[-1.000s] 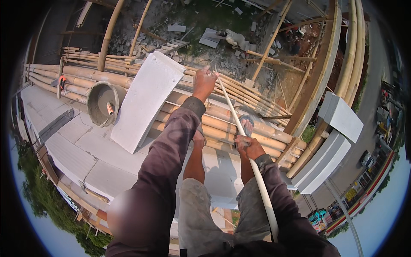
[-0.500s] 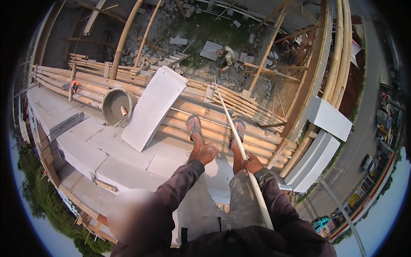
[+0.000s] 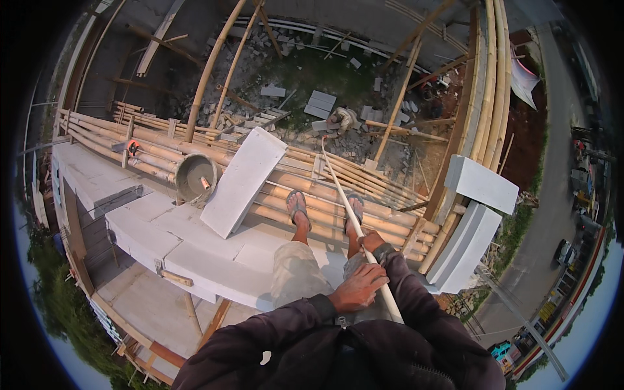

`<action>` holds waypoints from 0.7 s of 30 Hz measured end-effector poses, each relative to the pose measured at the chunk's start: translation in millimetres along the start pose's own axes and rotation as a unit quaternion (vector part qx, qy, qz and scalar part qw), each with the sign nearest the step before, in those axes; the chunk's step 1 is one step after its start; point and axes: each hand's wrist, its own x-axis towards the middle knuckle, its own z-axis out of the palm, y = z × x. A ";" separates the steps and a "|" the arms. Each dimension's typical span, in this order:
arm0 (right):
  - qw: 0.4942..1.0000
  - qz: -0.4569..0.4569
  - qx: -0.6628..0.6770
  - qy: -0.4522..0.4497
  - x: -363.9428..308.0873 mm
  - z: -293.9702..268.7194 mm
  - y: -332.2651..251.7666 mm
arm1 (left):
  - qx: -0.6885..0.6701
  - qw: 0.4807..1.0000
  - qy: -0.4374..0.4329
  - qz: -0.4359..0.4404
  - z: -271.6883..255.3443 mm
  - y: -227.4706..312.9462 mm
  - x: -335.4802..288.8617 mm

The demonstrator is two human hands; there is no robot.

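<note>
This is an outdoor building site, seen from high on a bamboo platform (image 3: 325, 209). A wall (image 3: 195, 257) of pale blocks runs alongside, with a loose block (image 3: 244, 182) leaning at its edge and more blocks (image 3: 482, 184) at the right. A bucket (image 3: 182, 177) holds grey mortar (image 3: 194, 170) and an orange-handled tool (image 3: 205, 183). Below, among upright poles (image 3: 214, 68), a co-worker (image 3: 344, 120) bends near slabs (image 3: 320, 103) on ground strewn with rubble. Beyond lie a road (image 3: 549, 162) with a car (image 3: 564, 252), trees (image 3: 52, 305) and open sky (image 3: 601, 312).
</note>
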 end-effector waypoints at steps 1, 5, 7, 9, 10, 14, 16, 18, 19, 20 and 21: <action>1.000 0.008 0.003 -0.016 -4.4 1.5 -9.8 | -0.009 1.000 -0.017 0.020 -5.8 10.8 4.4; 0.999 -0.011 0.027 -0.043 -22.6 13.8 -43.5 | -0.007 0.991 -0.122 0.059 -14.7 31.0 25.7; 0.998 -0.024 0.042 -0.040 -33.2 16.3 -54.1 | 0.006 0.985 -0.158 0.062 -20.1 35.8 33.5; 0.991 -0.010 0.130 -0.038 -44.2 14.3 -60.2 | 0.018 0.983 -0.167 0.073 -27.4 42.5 39.1; 0.985 -0.008 0.166 -0.043 -49.8 10.9 -61.4 | 0.003 0.990 -0.125 0.062 -32.4 45.9 41.2; 0.958 -0.080 0.268 -0.067 -63.3 -8.9 -63.3 | -0.012 0.995 -0.062 0.075 -55.1 57.7 61.4; 0.961 -0.122 0.241 -0.053 -60.9 -19.1 -65.3 | -0.021 0.996 -0.044 0.071 -61.3 67.9 71.0; 0.991 -0.132 0.034 0.010 -54.9 -27.1 -69.7 | 0.003 0.992 -0.103 0.067 -67.7 77.9 81.8; 0.985 -0.154 -0.067 0.029 -51.9 -29.1 -72.4 | -0.012 0.994 -0.095 0.058 -69.4 84.2 84.3; 0.987 -0.144 -0.060 0.023 -49.6 -31.9 -75.3 | -0.011 0.994 -0.089 0.057 -70.8 90.2 86.5; 0.986 -0.147 -0.073 0.022 -47.9 -31.8 -77.9 | -0.003 0.995 -0.087 0.057 -72.6 94.7 87.8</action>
